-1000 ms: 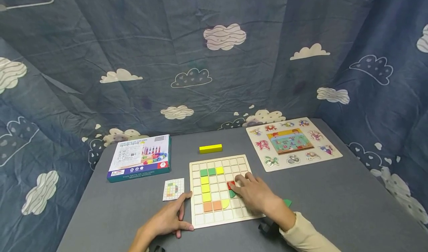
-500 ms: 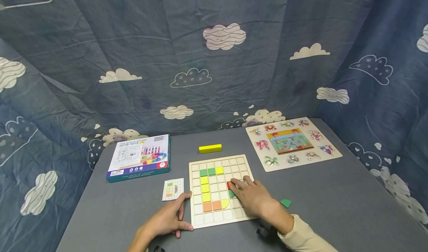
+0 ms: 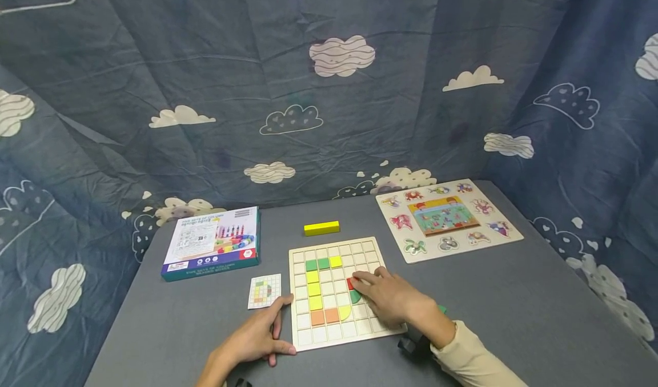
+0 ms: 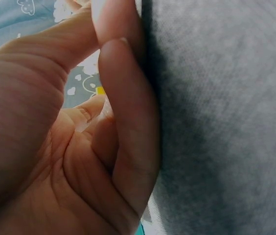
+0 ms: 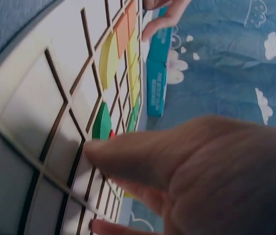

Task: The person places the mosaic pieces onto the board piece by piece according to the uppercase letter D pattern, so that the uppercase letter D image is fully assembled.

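A square wooden grid board [image 3: 313, 341] lies on the table in the head view, with yellow, green, orange and red tiles in its cells. My left hand [image 3: 255, 333] rests at the board's left edge, index finger and thumb touching it. Over the right part of the board, my right hand [image 3: 390, 298] touches a red tile [image 3: 350, 284] with its fingertips, partly hiding it. Just below sits a rounded green tile [image 3: 356, 297], close to my thumb [image 5: 113, 152] in the right wrist view. A rounded yellow tile [image 3: 344, 313] ends the orange row.
A small pattern card [image 3: 264, 291] lies left of the board, a flat boxed set [image 3: 211, 244] behind it. Beyond the board is a yellow bar [image 3: 321, 228]. A sea-animal puzzle [image 3: 449, 221] lies at back right. A loose green piece [image 3: 442, 309] shows behind my right wrist.
My right index finger has come down toward the red tile, and the hand has shifted slightly over it. My left hand stays at the board's edge.
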Tool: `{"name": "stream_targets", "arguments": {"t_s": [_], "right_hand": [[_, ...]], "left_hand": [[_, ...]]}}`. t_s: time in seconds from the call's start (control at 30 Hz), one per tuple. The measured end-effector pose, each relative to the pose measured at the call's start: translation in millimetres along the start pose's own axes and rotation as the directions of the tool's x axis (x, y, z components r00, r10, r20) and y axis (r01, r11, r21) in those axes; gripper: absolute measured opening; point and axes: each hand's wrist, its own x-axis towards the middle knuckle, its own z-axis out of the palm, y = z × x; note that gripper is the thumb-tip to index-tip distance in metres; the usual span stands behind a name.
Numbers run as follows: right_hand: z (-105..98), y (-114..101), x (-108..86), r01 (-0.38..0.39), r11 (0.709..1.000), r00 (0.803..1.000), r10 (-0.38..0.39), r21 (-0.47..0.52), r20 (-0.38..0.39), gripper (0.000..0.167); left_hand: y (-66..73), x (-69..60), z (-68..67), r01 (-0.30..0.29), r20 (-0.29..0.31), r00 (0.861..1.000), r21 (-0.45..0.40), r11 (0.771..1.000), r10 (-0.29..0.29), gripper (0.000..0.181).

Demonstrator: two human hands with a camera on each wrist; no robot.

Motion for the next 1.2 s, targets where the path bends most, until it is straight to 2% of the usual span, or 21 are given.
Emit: {"name": "stream_targets", "arguments": {"t_s": [0.1,0.23,0.37,0.6,0.83,0.93,1.07,1.13,1.2], "right_hand": [[-3,9,0.6,0.081,0.994,0.996,-0.079,0.074,-0.038,0.048],[-7,22,-5.4,0.131,0.978,0.99,-0.121,0.164,-0.075,0.05],[-10,38,-18.4,0.121,0.966,0.989,-0.098,0.23,-0.108,0.047],[-11,67,-45.7,0.089,0.951,0.992,-0.06,0.295,-0.107,0.045],[-3,94,-66.2,0.065,0.962,0.989,-0.026,0.267,-0.148,0.047],[1,104,-73.7,0.085,0.959,0.984,-0.038,0.272,-0.172,0.049],[7,118,-85.0,0.15,0.921,0.977,-0.081,0.36,-0.199,0.049],[12,126,-89.9,0.184,0.884,0.973,-0.102,0.43,-0.205,0.048],[17,135,-93.1,0.2,0.832,0.975,-0.118,0.517,-0.187,0.048]], "left_hand": [[-0.1,-0.4,-0.9,-0.004,-0.005,1.0,-0.002,1.0,0.004,0.098],[0.7,-0.4,-0.9,-0.005,0.001,1.0,-0.014,1.0,0.005,0.097],[0.8,-0.1,-0.7,0.005,0.001,1.0,-0.014,1.0,-0.005,0.097],[1.3,-0.1,-1.3,-0.002,0.003,1.0,-0.009,1.0,0.002,0.097],[0.3,0.0,-0.4,-0.003,0.002,1.0,-0.016,1.0,0.003,0.096],[-0.8,0.7,-0.1,-0.002,0.002,1.0,-0.015,1.0,0.002,0.096],[-1.4,1.0,-0.7,0.004,0.005,1.0,-0.023,1.0,-0.004,0.097],[-1.0,0.9,-1.2,0.007,0.009,1.0,-0.028,1.0,-0.007,0.097],[-0.4,1.1,-1.9,0.007,0.009,1.0,-0.032,0.999,-0.007,0.097]]}}
